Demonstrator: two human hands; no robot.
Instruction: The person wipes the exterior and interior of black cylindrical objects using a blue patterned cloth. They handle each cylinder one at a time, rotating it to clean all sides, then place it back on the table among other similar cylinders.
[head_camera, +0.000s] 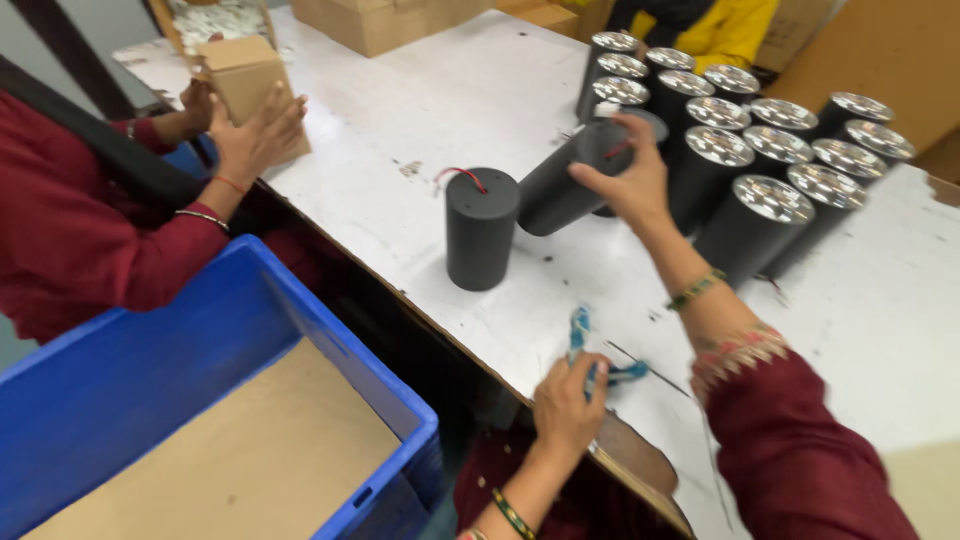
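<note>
Tilted black cylinder in my right hand, blue cutters in my left.

At centre frame my right hand (628, 185) clamps a tilted black cylinder (570, 185) over the table (420, 100); swung carelessly, it could topple the upright cylinder (481, 228) beside it. My left hand (568, 400) closes on blue cutters (592, 352), lower centre. Crowded cylinders (760, 150) block the upper right.

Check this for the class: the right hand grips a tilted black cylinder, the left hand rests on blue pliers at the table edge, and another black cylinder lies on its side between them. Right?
Not quite. In the head view the second cylinder stands upright, with a red wire at its top. The right hand does grip a tilted cylinder, and the left hand does rest on the blue pliers at the table edge.
</note>
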